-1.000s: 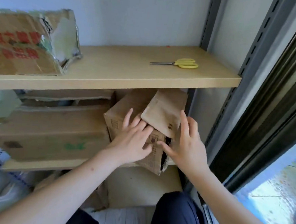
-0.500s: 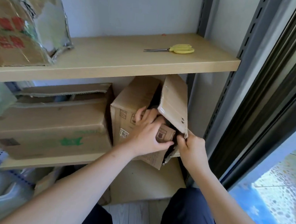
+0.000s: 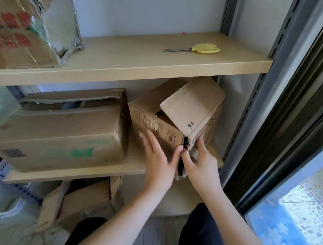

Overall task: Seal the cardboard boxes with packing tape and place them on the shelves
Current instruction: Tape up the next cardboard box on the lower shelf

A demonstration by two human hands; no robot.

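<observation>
A wooden shelving unit against a pale wall fills the frame, a dark window frame (image 3: 299, 119) running down the right side. Nearest the camera, bottom centre, dark trouser legs (image 3: 203, 236) and two bare forearms reach up toward the middle shelf (image 3: 74, 171). Below that shelf, lower left, crumpled cardboard pieces (image 3: 84, 199) sit beside a white plastic basket (image 3: 2, 211).

Now the hands, centre frame. The left hand (image 3: 159, 161) lies flat with fingers straight, pressing on the front face of the small cardboard box (image 3: 157, 120). The right hand (image 3: 201, 162) presses with straight fingers against the box's torn right corner, thumb touching the ragged edge; it is not curled round anything. The thumbs of the two hands nearly meet at that corner.

The small box itself stands at the right end of the middle shelf, turned at an angle, its near corner jutting over the shelf edge. One top flap (image 3: 192, 107) stands raised and tilted, so the top is unsealed. Just left of it, touching or nearly so, lies a large cardboard box (image 3: 61, 131) with a green mark on its front.

Farther up, on the top shelf (image 3: 134, 64), yellow-handled scissors (image 3: 197, 48) lie toward the upper right, blades pointing left. Well apart, in the upper left, sits a battered box with red lettering (image 3: 30, 27).
</observation>
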